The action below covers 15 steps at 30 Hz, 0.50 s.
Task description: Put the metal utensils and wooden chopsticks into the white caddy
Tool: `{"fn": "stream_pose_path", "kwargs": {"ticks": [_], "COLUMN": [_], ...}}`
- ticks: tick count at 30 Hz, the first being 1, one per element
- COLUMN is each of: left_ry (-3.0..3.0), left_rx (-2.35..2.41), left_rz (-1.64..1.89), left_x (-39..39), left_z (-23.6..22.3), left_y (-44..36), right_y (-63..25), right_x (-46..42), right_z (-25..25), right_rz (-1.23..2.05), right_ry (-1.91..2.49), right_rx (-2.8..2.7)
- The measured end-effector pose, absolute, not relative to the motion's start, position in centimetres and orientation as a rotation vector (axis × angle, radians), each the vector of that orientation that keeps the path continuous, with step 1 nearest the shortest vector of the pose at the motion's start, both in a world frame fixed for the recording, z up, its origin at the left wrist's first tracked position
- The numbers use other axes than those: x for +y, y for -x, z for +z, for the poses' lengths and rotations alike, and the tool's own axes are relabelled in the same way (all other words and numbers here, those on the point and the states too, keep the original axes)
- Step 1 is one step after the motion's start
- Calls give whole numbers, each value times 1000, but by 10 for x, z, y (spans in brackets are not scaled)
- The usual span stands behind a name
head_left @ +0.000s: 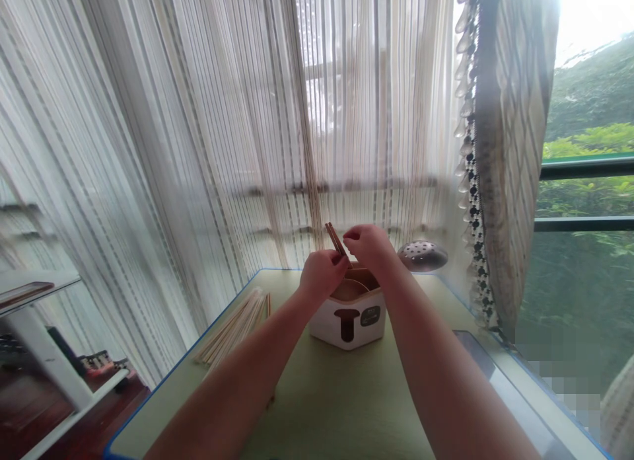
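My left hand (324,273) is closed around a few brown chopsticks (335,238), which lean up and to the left above the white utensil holder (324,321). Right beside their upper part, my right hand (369,243) has its fingers curled together in a pinch. Whatever those fingers hold, if anything, is hidden. The holder has a brown inside and a dark T-shaped cutout in front. Behind my right wrist shows the perforated metal head of a skimmer (423,256); its handle is out of sight.
On the green table (341,400), a bundle of pale chopsticks (235,331) lies left of the holder, partly behind my left forearm. A dark flat object (474,351) rests at the right. Striped sheer curtains (238,116) hang behind the table, and a white stand (54,354) is at the left.
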<state>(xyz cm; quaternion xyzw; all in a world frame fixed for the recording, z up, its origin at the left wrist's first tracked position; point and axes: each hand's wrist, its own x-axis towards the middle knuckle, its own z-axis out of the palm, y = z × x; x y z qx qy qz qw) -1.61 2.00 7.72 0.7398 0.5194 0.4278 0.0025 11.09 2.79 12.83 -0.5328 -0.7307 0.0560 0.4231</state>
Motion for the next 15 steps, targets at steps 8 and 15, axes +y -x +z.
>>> {"fn": "stream_pose_path", "kwargs": {"ticks": [8, 15], "left_ry": [-2321, -2177], "left_rx": [1694, 1649], "left_rz": [1463, 1579], "left_x": [22, 26], "left_z": [76, 75], "left_y": [17, 17], "right_y": [-106, -105], "right_x": [28, 30], "right_z": [124, 123], "right_rz": [168, 165], "right_ry": [1311, 1311], "right_rx": [-1854, -1850]}}
